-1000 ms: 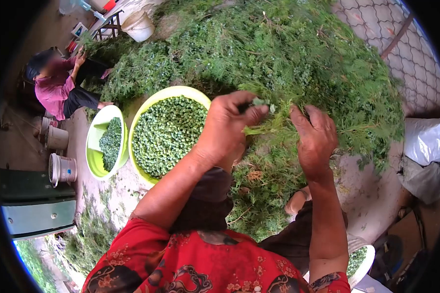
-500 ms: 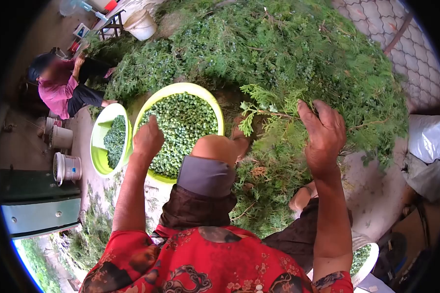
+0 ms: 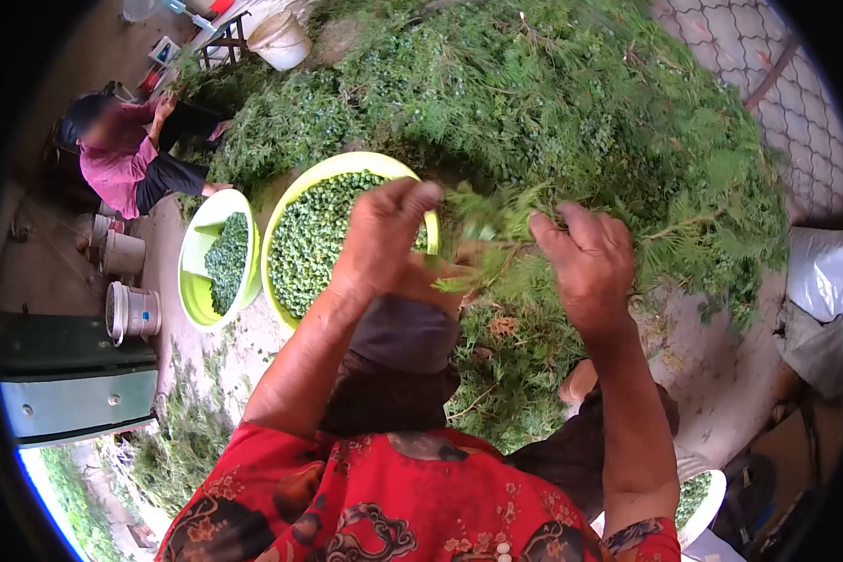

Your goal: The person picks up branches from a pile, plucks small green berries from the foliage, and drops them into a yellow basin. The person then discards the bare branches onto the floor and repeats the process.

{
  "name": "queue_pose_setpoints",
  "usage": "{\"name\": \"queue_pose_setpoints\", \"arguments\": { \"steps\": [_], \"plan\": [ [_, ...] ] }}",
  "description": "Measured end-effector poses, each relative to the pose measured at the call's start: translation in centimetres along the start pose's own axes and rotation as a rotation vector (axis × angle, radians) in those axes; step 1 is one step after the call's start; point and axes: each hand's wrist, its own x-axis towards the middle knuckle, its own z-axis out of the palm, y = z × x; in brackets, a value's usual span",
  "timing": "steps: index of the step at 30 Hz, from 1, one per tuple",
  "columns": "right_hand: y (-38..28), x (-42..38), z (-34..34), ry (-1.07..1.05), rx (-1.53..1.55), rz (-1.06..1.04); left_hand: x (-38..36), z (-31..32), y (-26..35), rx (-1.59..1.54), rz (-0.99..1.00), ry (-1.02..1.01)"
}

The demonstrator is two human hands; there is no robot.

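My right hand (image 3: pixel 590 262) pinches a leafy evergreen sprig (image 3: pixel 510 239), which looks like arborvitae, above the ground to the right of the large tub. The sprig is smeared by motion and points left. Close to its tip, my left hand (image 3: pixel 379 239) has its fingers curled closed; whether anything sits between them is hidden. Below and behind that hand stands a large yellow-green tub (image 3: pixel 286 197) filled with small green cones (image 3: pixel 314 244). My left forearm and hand cover part of its right side.
A tilted, smaller yellow-green basket (image 3: pixel 189 272) with more cones stands left of the tub. A broad heap of cut branches (image 3: pixel 553 103) spreads ahead. Another person (image 3: pixel 122 169) sits at the left, near white buckets (image 3: pixel 133 312). A sack (image 3: pixel 820 272) lies at the right.
My left hand has moved right, from over the tub to the sprig's tip, its fingers still curled. My right hand has shifted slightly left and down with the sprig.
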Motion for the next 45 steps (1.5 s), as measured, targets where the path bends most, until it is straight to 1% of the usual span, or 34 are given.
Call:
{"name": "queue_pose_setpoints", "arguments": {
  "steps": [1,2,3,4,6,7,8,9,10,12,14,16,18,19,21,22,24,25,27,28,30,32,34,35,38,40,41,42,43,44,45],
  "plan": [
    [-0.3,0.0,0.1,-0.048,0.043,-0.006,0.3,-0.8,-0.7,0.037,0.040,0.181],
    [-0.2,-0.1,0.1,-0.045,0.043,0.000,0.3,-2.5,0.0,-0.128,-0.216,0.218],
    [0.3,-0.2,0.3,0.004,0.003,0.012,-0.1,-3.9,0.5,-0.214,-0.289,0.265],
    [0.7,-0.3,0.3,0.050,-0.036,0.023,0.1,-7.0,-1.7,-0.262,-0.282,0.139],
    [1.4,-0.2,-0.1,0.073,-0.062,0.020,0.6,-9.1,-4.7,0.306,-0.164,0.265],
    [1.5,-0.1,-0.2,0.099,-0.090,0.015,0.1,-10.3,-5.9,0.682,-0.128,0.270],
    [1.4,-0.1,-0.3,0.105,-0.091,0.015,-0.6,-10.7,-5.8,1.055,-0.084,0.271],
    [1.4,-0.1,-0.3,0.098,-0.085,0.010,-1.0,-10.5,-5.7,1.064,-0.089,0.266],
    [1.4,-0.2,-0.3,0.086,-0.079,0.006,-0.9,-10.1,-5.6,1.063,-0.086,0.265],
    [1.1,-0.4,-0.2,0.084,-0.078,0.011,-1.5,-7.5,-2.3,0.462,-0.215,0.113],
    [0.9,-0.3,0.0,0.083,-0.073,0.008,-1.7,-4.2,-0.9,0.175,-0.034,0.020],
    [0.7,-0.2,0.0,0.058,-0.082,-0.004,-1.8,-1.0,1.8,0.137,-0.013,-0.101],
    [0.4,-0.1,-0.1,0.046,-0.072,-0.013,-1.8,1.6,3.0,-0.048,0.064,-0.240],
    [0.4,-0.1,-0.2,0.033,-0.064,-0.018,-1.8,1.9,3.9,-0.047,0.063,-0.239],
    [0.6,-0.1,0.0,0.050,-0.063,-0.030,-1.5,2.1,5.4,0.007,-0.236,-0.447],
    [0.8,-0.3,0.1,0.065,-0.062,-0.041,-1.4,2.6,4.8,0.008,-0.238,-0.452],
    [0.9,-0.4,0.2,0.069,-0.066,-0.036,-1.5,3.3,3.4,-0.198,-0.049,-0.346],
    [0.9,-0.3,0.2,0.076,-0.068,-0.037,-1.6,3.4,3.2,-0.197,-0.049,-0.348],
    [1.0,-0.3,0.4,0.083,-0.060,-0.041,-2.0,3.7,3.8,-0.177,-0.160,-0.318],
    [1.1,-0.3,0.3,0.086,-0.055,-0.048,-2.1,3.8,4.0,-0.182,-0.154,-0.323],
    [1.0,-0.2,0.0,0.072,-0.059,-0.045,-2.2,4.0,4.3,0.125,-0.177,-0.411],
    [1.0,-0.3,-0.1,0.058,-0.057,-0.039,-2.3,4.4,3.7,0.072,-0.070,-0.360],
    [0.9,-0.3,0.0,0.081,-0.052,-0.071,-2.5,4.3,3.6,0.053,-0.001,-0.368],
    [0.7,-0.2,-0.1,0.081,-0.051,-0.076,-2.7,4.1,3.8,0.051,-0.001,-0.363],
    [0.6,0.0,-0.5,0.076,-0.023,-0.071,-3.1,3.4,4.4,-0.554,-0.052,-0.274],
    [0.8,0.0,-0.8,0.146,-0.010,-0.053,-1.8,0.7,3.3,-0.637,-0.259,-0.067],
    [0.9,-0.1,-1.1,0.147,-0.013,-0.052,-1.5,-0.8,2.9,-0.571,-0.204,0.027],
    [1.2,-0.1,-1.4,0.200,-0.021,-0.035,-1.2,-2.3,2.5,-0.505,-0.145,0.124],
    [1.4,0.0,-1.6,0.256,-0.030,-0.019,-0.9,-3.9,1.6,-0.344,-0.103,0.213],
    [1.5,0.1,-1.9,0.260,-0.034,-0.022,-0.5,-5.6,0.1,-0.181,-0.063,0.302],
    [1.6,0.1,-2.1,0.268,-0.026,-0.016,-0.1,-7.7,-2.5,0.235,-0.013,0.349]
  ]
}}
